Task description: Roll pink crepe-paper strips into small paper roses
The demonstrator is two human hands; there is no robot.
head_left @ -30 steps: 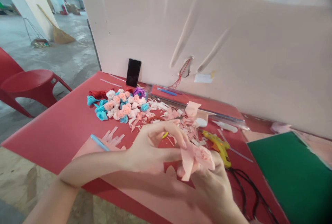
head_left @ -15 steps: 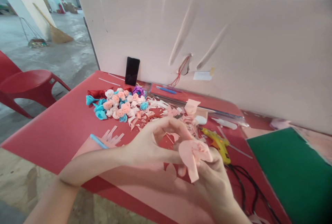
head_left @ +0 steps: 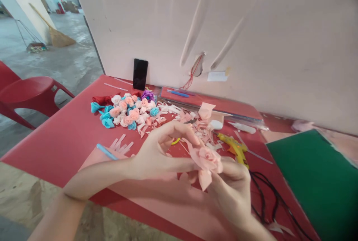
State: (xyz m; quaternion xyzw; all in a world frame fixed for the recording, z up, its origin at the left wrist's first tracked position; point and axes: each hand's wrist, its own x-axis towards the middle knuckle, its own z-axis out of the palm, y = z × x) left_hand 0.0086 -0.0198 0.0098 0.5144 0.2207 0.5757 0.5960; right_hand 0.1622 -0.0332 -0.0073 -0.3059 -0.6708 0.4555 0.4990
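A pink paper rose with a loose outer petal sits between my two hands above the red table. My right hand pinches its base from the right. From the left, my left hand closes thumb and fingers on the rose's petals. Under my hands lies a large sheet of pink paper. Just right of the rose rests a yellow glue gun with a black cord. Pink paper scraps are strewn behind my fingers.
Finished pink, white and blue paper flowers are heaped at the back left. A black phone leans on the white panel. A green board lies at the right, a blue pen at the left. A red chair stands beyond the table.
The rose has turned in my fingers, so its spiral centre faces me more and the loose petal has swung to the upper left. Both hands keep their hold.
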